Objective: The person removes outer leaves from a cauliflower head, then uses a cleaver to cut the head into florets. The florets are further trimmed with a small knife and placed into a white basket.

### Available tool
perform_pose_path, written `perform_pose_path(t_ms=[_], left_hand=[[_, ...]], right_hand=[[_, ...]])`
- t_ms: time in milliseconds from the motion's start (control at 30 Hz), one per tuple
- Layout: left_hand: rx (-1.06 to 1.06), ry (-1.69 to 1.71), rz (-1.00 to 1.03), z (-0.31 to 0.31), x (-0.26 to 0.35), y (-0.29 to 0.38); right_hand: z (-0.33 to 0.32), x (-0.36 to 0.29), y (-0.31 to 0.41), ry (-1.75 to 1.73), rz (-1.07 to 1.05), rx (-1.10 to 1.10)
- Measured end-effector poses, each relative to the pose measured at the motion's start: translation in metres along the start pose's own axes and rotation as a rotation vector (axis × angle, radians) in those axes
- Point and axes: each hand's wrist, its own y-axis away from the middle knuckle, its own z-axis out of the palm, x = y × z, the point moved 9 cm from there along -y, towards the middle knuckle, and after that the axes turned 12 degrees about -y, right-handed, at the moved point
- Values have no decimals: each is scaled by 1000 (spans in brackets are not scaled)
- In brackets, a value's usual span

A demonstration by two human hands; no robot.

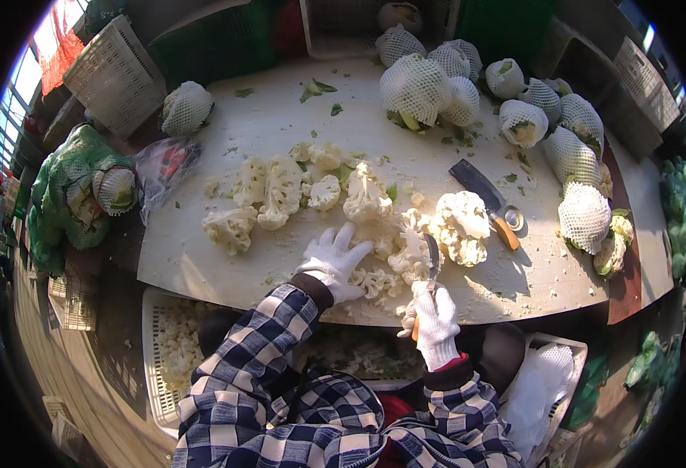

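My left hand point(336, 260), in a white knit glove, lies with fingers spread on the pale work table point(220, 281), left of some small florets point(378, 282). In my right hand point(438, 324), also gloved, is a curved knife point(435, 260), its blade pointing away from me beside a cut cauliflower piece point(408, 260). A larger cauliflower head point(461, 225) sits just right of the blade. Farther left on the table are cut cauliflower pieces point(283, 190), and one upright chunk point(366, 193) stands beyond my left fingertips.
A cleaver point(477, 187) lies at right by a small round metal object point(514, 217). Net-wrapped cauliflowers point(416, 88) crowd the back and right edge. Below the table are a crate of florets point(156, 351) and a crate of white netting point(539, 374). A green mesh sack point(62, 205) stands left.
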Motion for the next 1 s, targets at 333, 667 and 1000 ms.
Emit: perform_pose_path(t_ms=[333,667,1000], left_hand=[[107,866,-172,8,-67,1],[59,2342,-126,2,-55,61],[98,2329,-156,-4,-47,105]], right_hand=[[5,1,-2,-50,50,-26],[21,5,6,90,-13,-103],[48,-5,19,322,-164,-201]])
